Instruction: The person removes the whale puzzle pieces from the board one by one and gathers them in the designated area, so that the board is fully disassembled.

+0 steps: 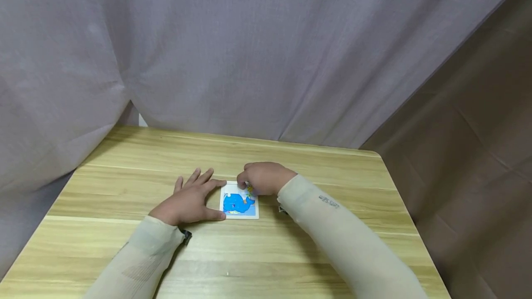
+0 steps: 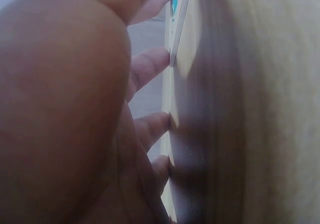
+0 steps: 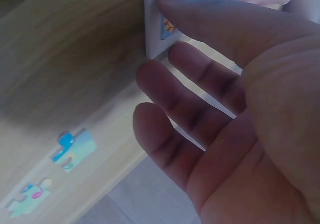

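A small square jigsaw puzzle (image 1: 238,203) with a blue whale picture and a white frame lies flat on the table. My left hand (image 1: 190,204) rests at its left side, fingers spread, with index fingertip and thumb touching the two left corners. Bent over the puzzle's upper right part is my right hand (image 1: 268,178), hiding some of the picture. In the right wrist view its thumb (image 3: 200,12) lies on the puzzle near the frame's corner. The other fingers curve loosely beside the frame, and I cannot tell whether a piece is under the fingertips.
Two loose jigsaw pieces, one blue and green (image 3: 75,149) and one pale with a pink spot (image 3: 30,198), lie on the table near its edge in the right wrist view. Grey curtains (image 1: 232,59) hang behind the wood-grain table (image 1: 232,255), with a brown curtain (image 1: 469,151) at right.
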A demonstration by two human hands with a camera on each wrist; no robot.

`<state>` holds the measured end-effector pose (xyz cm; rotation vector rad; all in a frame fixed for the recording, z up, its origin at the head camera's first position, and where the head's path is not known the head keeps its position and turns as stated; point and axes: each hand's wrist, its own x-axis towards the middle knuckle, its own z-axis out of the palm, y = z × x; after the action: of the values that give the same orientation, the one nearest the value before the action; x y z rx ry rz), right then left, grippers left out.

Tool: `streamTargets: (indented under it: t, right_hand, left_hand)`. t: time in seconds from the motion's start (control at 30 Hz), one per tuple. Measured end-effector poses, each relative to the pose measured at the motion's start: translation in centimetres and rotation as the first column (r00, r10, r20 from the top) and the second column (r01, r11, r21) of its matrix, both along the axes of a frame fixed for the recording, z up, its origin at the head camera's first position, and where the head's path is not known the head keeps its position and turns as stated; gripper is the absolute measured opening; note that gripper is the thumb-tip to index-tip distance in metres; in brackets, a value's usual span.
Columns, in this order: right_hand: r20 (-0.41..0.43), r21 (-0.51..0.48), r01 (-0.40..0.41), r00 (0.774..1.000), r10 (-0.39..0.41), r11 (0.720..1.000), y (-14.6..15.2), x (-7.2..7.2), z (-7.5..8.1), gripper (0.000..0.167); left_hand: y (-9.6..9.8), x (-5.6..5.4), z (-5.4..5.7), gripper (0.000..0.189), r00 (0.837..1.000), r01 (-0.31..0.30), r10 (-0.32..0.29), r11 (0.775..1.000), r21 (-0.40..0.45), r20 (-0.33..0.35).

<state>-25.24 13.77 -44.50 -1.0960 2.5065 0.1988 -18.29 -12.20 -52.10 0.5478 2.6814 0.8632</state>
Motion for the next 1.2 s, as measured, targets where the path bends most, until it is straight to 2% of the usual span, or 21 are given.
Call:
streamTargets:
  t: [0.3, 0.5, 0.73, 0.87, 1.03, 1.2]
  right_hand:
    - [-0.001, 0.025, -0.004, 1.0, 0.004, 1.0, -0.7, 0.0, 0.4, 0.019]
    - [-0.028, -0.017, 0.009, 1.0, -0.009, 1.0, -0.3, 0.2, -0.1, 0.017]
    - [-0.022, -0.087, 0.018, 1.0, -0.02, 0.996, 0.1, 0.5, -0.5, 0.015]
    - [-0.015, -0.144, 0.007, 1.0, -0.009, 0.99, 0.8, 0.3, -1.0, 0.02]
    - [0.031, -0.261, 0.01, 1.0, -0.002, 0.965, 2.0, 0.2, -1.9, 0.024]
    - [0.026, -0.341, -0.02, 0.999, 0.031, 0.94, 3.2, 0.4, -2.7, 0.024]
  left_hand:
    - [0.1, -0.1, 0.1, 0.096, 1.0, 0.005, -0.005, 1.0, -0.008, -0.01]
    - [0.2, -0.2, 0.2, 0.096, 1.0, 0.011, -0.011, 1.0, -0.011, -0.008]
    - [0.0, -0.1, 0.2, 0.097, 1.0, 0.006, -0.006, 1.0, -0.014, -0.005]
    - [0.0, -0.1, 0.2, 0.097, 1.0, 0.008, -0.008, 1.0, -0.008, -0.006]
    - [0.0, 0.0, 0.2, 0.096, 1.0, 0.006, -0.006, 1.0, -0.011, -0.005]
    - [0.0, 0.0, 0.2, 0.096, 1.0, 0.007, -0.007, 1.0, -0.017, -0.007]
